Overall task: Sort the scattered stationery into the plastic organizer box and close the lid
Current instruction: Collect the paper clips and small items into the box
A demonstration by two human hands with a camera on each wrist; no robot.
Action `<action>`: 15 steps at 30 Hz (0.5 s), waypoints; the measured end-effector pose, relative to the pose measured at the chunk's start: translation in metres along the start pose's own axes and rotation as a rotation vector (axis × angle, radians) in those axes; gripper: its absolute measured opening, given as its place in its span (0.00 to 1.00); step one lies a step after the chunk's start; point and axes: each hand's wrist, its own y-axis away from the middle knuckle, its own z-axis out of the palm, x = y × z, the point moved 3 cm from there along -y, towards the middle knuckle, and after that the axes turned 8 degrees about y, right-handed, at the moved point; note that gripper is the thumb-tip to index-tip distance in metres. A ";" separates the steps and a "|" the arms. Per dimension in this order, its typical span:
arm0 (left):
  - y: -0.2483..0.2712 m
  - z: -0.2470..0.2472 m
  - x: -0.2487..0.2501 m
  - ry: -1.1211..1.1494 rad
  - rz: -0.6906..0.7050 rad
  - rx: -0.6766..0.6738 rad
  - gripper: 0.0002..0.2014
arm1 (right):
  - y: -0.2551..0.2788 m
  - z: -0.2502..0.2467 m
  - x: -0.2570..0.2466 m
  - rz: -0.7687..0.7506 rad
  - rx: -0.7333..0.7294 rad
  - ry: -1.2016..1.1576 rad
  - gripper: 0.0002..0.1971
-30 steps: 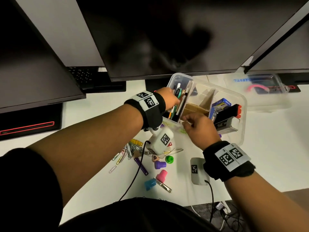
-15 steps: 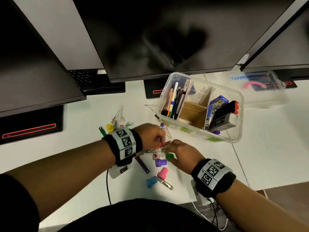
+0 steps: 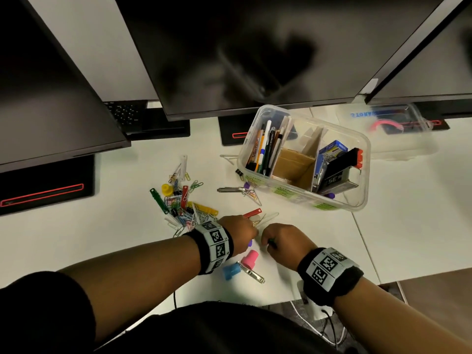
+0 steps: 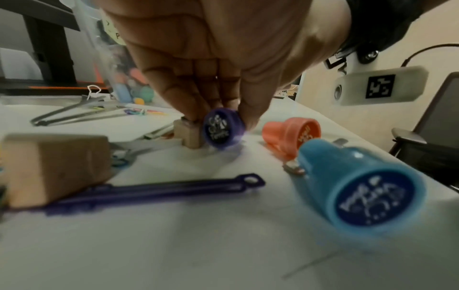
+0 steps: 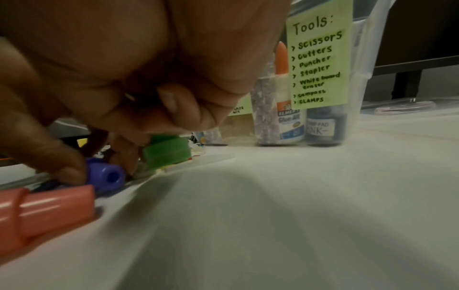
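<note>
Green sticky note (image 5: 319, 56) on the clear organizer box (image 5: 365, 68) reads "Tools: scissors, cutters, puncher, stapler, whiteboard eraser, compass, clamps"; glue bottle (image 5: 288, 109) reads "Glue-All".

A second ago both hands were up at the organizer box (image 3: 304, 200); they have since come down to the desk (image 3: 319, 241) in front of it. The left hand (image 3: 238, 232) now pinches the purple stamp (image 4: 222, 128) between thumb and fingers, lifted just beside a small wooden block (image 4: 188, 135). The right hand (image 3: 283, 242), close beside the left, has curled round the green stamp (image 5: 166, 151).
</note>
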 end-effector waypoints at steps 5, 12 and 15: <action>0.017 0.001 -0.016 0.148 -0.012 0.041 0.16 | 0.001 0.014 -0.011 -0.113 -0.089 0.025 0.18; 0.041 0.018 -0.029 0.277 -0.063 0.043 0.14 | -0.010 0.026 -0.022 -0.259 -0.115 0.200 0.13; 0.043 0.018 -0.028 0.237 -0.061 0.042 0.12 | -0.015 0.022 -0.020 -0.207 -0.042 0.226 0.13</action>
